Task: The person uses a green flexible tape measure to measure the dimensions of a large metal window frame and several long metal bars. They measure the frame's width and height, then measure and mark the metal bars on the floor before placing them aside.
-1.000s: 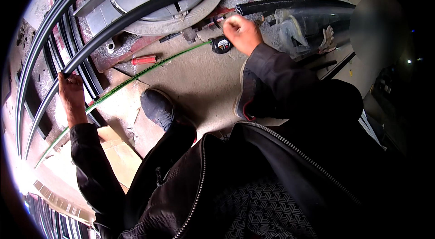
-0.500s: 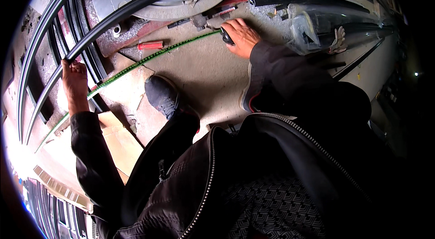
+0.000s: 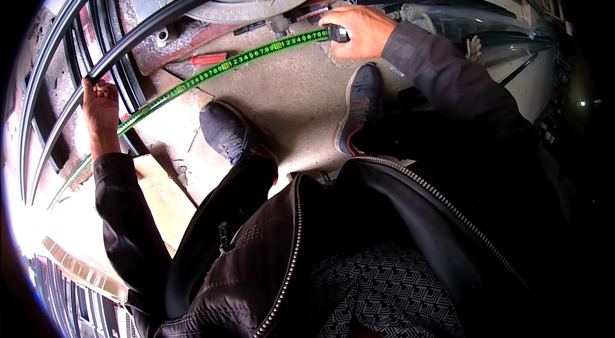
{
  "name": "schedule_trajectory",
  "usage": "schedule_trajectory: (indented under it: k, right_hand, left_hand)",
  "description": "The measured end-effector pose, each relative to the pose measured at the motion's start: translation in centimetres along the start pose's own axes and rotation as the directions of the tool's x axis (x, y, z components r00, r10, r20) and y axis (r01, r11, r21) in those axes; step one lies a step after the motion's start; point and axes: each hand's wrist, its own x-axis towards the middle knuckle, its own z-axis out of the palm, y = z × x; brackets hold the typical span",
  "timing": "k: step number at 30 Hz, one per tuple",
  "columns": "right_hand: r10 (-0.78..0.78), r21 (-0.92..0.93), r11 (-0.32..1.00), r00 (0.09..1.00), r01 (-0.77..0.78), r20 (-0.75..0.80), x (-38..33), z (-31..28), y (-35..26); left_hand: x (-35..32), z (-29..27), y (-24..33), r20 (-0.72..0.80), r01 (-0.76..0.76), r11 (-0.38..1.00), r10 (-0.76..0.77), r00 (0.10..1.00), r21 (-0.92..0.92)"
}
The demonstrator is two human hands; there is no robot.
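My right hand [image 3: 364, 31] is closed around the dark case of a tape measure [image 3: 337, 32]. Its bright green blade [image 3: 225, 67] is drawn out to the left with the marked face up. The blade runs on behind my left wrist toward the bright area at the far left. My left hand [image 3: 101, 107] is closed, thumb and fingertips pinching the edge of a long black profile bar [image 3: 192, 0]. That bar sweeps in a curve across the upper part of the view, above the blade.
A grey machine with a round graduated plate [image 3: 275, 5] stands behind the bar. A red-handled tool [image 3: 209, 59] lies beyond the blade. More black profiles [image 3: 115, 37] are at the left, and plastic-wrapped ones [image 3: 480, 21] at the right. Cardboard [image 3: 160, 191] lies beside my left leg.
My right hand has risen and shifted a little right with the tape measure. The blade looks wider and its markings now show plainly. My left hand stays at the bar.
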Motion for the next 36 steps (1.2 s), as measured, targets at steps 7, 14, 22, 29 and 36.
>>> schedule_trajectory:
  k: [7,14,22,29,36]
  right_hand:
    - [0.035,-0.024,0.999,0.999,-0.035,0.004,0.6,-1.5,-0.7]
    - [0.039,-0.035,0.999,0.999,-0.039,0.011,0.0,-2.4,-0.1]
    - [-0.066,0.102,0.992,0.996,0.071,-0.051,0.6,-4.7,-2.0]
    - [-0.043,0.097,0.994,0.994,0.052,-0.096,2.2,-3.8,-2.7]
    - [-0.069,0.085,0.993,0.991,0.079,-0.115,2.7,-4.7,-2.7]
  left_hand:
    - [0.2,-1.3,0.6,-0.03,-0.001,1.0,0.001,1.0,0.004]
    - [-2.8,2.0,1.0,-0.182,-0.001,0.986,0.032,0.983,0.169]
    - [-7.0,-6.2,-0.7,-0.445,-0.266,0.721,0.631,0.636,0.64]
    - [-11.0,-7.9,0.1,-0.714,0.066,0.8,0.491,0.498,0.596]
    - [-10.3,-5.8,-0.6,-0.452,-0.377,0.923,0.305,0.838,-0.077]
